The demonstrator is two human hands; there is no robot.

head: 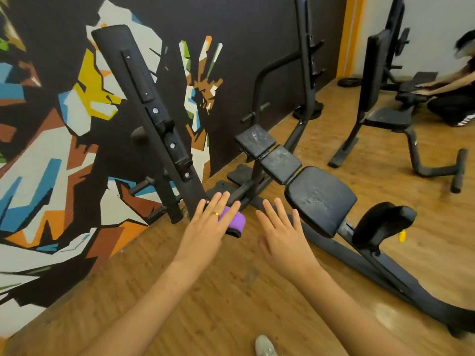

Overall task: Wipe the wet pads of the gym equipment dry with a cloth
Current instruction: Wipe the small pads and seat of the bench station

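Both hands are stretched forward with the fingers straight and spread, and neither is holding anything. The left hand (209, 227), with a gold ring on one finger, lies over a small folded purple cloth with a black edge (236, 220). The cloth sits on the wooden plank floor (205, 304), close to the foot of a black upright machine frame (154, 116) that stands against the painted mural wall (64, 124). From this view I cannot tell whether the fingers press on the cloth or only hover above it. The right hand (285, 237) is flat above the floor just beside the cloth, near the lower end of a long black reclined gym bench. That bench has three pads in a row: a large rounded black seat pad (321, 199), a smaller square middle pad (280, 164) and a square top pad (255, 140). All three show pale streaks and a dull sheen that look like moisture. A black roller pad (383, 222) sits further down the same frame. Nothing here suggests wiping has begun, so the step in hand looks like picking up the cloth. The next move calls for the left hand's fingers to curl round the cloth and lift it. The cloth would then go across to the nearest wet surface, most likely the large seat pad, for flat, overlapping strokes. The right hand is free to steady the frame. Another person (455, 98) crouches at a separate bench in the far right corner, well apart.
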